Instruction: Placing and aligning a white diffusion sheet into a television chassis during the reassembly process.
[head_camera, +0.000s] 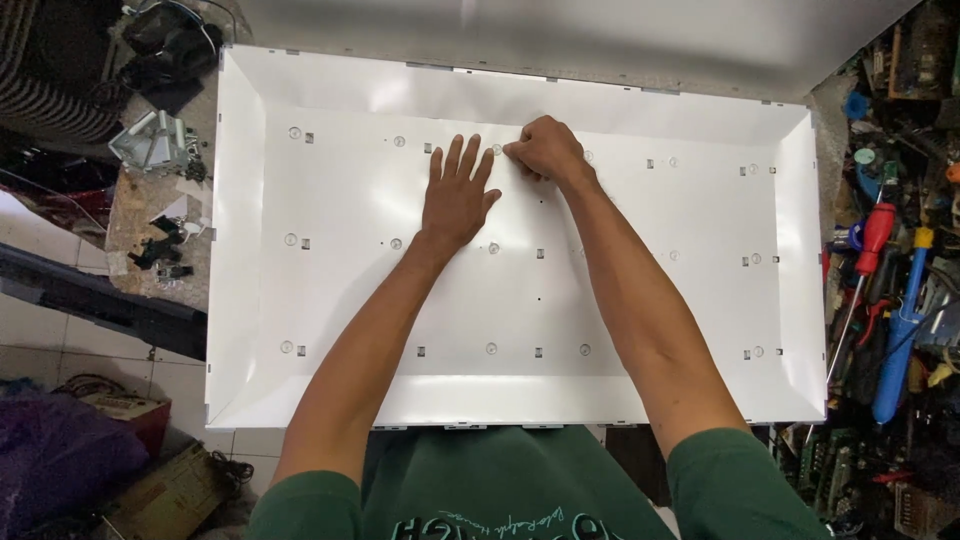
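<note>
White reflector sheet (640, 300) lies flat in shallow panel tray (235, 250), filling worktop centre. Small round lenses (396, 243) show through holes in three rows; sheet looks seated across most of area, upper middle in hand. Left hand (455, 195) pressed flat, fingers spread, on upper middle. Right hand (545, 150) just beside it, fingertips pinched together on sheet at one lens; whether anything is pinched, cannot tell. Red-handled screwdriver (872, 235) among tools at right.

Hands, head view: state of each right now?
Left hand: open, flat on the white panel.
Right hand: fingers curled, pinching at a small round lens; actual grip cannot be told.
</note>
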